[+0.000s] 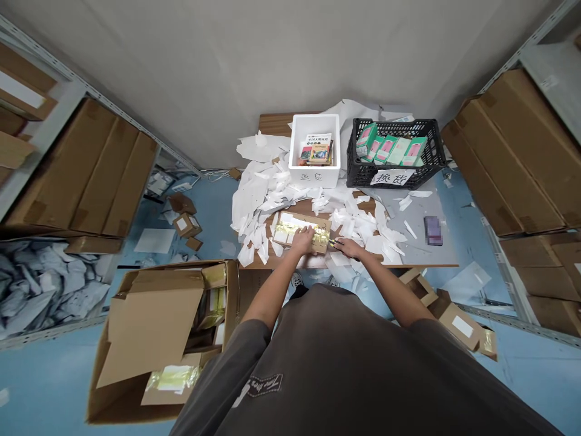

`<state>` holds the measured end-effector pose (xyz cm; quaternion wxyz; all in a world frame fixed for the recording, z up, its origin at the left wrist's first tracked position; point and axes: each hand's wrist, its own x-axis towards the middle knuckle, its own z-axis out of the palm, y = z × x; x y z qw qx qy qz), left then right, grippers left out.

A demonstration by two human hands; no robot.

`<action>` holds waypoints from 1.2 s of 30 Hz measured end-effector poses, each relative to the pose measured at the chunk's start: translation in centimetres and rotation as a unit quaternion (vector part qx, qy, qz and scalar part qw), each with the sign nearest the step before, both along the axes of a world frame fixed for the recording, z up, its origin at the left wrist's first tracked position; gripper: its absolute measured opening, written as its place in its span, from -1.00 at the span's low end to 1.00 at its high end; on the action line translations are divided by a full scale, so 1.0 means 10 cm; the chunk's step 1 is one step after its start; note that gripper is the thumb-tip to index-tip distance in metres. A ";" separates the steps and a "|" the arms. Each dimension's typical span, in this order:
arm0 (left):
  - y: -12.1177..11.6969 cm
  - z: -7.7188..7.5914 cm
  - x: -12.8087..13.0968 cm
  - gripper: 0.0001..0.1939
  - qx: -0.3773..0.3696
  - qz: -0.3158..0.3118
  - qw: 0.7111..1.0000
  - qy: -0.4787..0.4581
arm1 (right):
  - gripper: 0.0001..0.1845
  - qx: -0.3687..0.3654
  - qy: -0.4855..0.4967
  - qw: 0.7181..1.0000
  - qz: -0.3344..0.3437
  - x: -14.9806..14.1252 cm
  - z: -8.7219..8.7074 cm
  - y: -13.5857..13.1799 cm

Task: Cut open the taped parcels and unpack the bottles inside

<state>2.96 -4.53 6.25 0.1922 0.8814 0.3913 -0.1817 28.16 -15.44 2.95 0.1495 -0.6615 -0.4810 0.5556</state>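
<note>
A small cardboard box point(290, 225) bound with yellowish tape lies on the table before me, a white label on its top. My left hand point(303, 239) rests on top of it with the fingers stretched out. Just off the box's right end, my right hand point(349, 247) is closed around a small yellow-and-black utility knife point(334, 243). The knife's tip points at the box's right end; whether it touches the cardboard is too small to tell. Torn white paper scraps point(263, 194) lie all around the box.
Behind the box stand a white bin point(313, 177) holding books and a black crate point(394, 178) of green-and-pink boxes. A purple packet point(433, 231) lies at right. A large open carton point(131, 415) of parcels stands at lower left. Shelves with cartons flank both sides.
</note>
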 end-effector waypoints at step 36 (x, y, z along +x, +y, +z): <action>0.33 -0.54 -0.11 -0.13 0.043 0.109 0.968 -0.220 | -0.46 -0.003 -0.400 0.911 -0.094 -0.64 0.28 -0.37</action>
